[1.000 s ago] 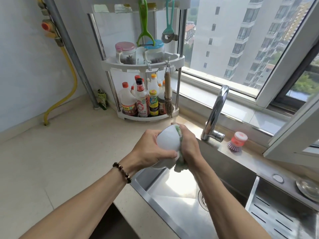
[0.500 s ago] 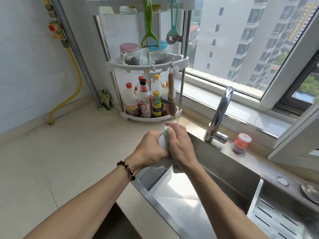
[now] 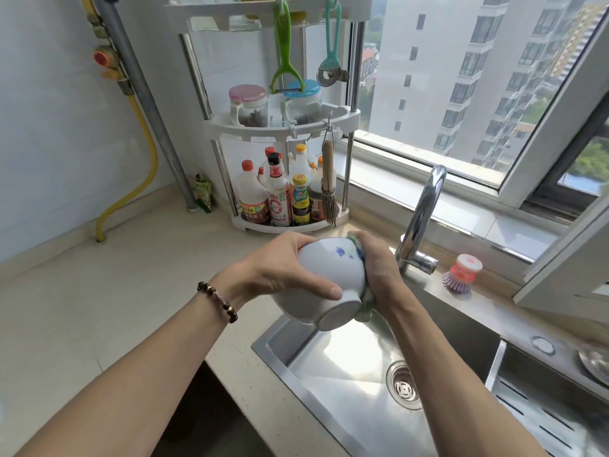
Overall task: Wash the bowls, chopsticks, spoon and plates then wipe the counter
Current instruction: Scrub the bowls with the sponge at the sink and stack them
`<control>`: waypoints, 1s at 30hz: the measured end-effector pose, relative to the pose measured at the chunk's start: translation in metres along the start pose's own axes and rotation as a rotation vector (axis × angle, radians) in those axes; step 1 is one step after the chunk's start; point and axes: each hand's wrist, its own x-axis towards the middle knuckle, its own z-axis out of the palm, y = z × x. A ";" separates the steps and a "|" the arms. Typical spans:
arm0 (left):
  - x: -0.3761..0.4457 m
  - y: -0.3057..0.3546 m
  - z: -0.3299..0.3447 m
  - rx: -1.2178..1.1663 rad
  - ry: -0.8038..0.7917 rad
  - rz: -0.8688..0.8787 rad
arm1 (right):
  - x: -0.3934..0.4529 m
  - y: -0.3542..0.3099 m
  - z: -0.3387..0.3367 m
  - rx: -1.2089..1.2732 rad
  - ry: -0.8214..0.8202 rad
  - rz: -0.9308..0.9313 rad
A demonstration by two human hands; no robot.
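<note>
White bowl [image 3: 329, 275] gripped sideways by left hand [image 3: 280, 275] above sink [image 3: 329, 374]; right hand [image 3: 379, 268] clutches a cloth [image 3: 365, 303] at its rim. Scrubbing underway; rinse, other dishes, bench [image 3: 99, 308] wipe likely remain.

A white bowl [image 3: 329, 275] marked with small blue flower prints is seen, with a green and blue cloth [image 3: 357, 249] pressed against its rim. A bracelet [image 3: 217, 301] of dark brown beads is worn on the left wrist. The worktop [image 3: 99, 308] is coloured pale beige, and the sink [image 3: 346, 384] is bright silver steel. At the worktop's far corner a white rack [image 3: 283, 127] is hung with a lime green peeler [image 3: 285, 54] and a teal opener [image 3: 331, 54]. A red and purple brush [image 3: 461, 272] is seen at the sink's far edge, and a yellow hose [image 3: 145, 166] at the wall.
</note>
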 end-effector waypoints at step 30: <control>0.014 -0.027 0.033 0.081 0.278 0.059 | 0.004 0.027 0.012 -0.004 -0.060 -0.099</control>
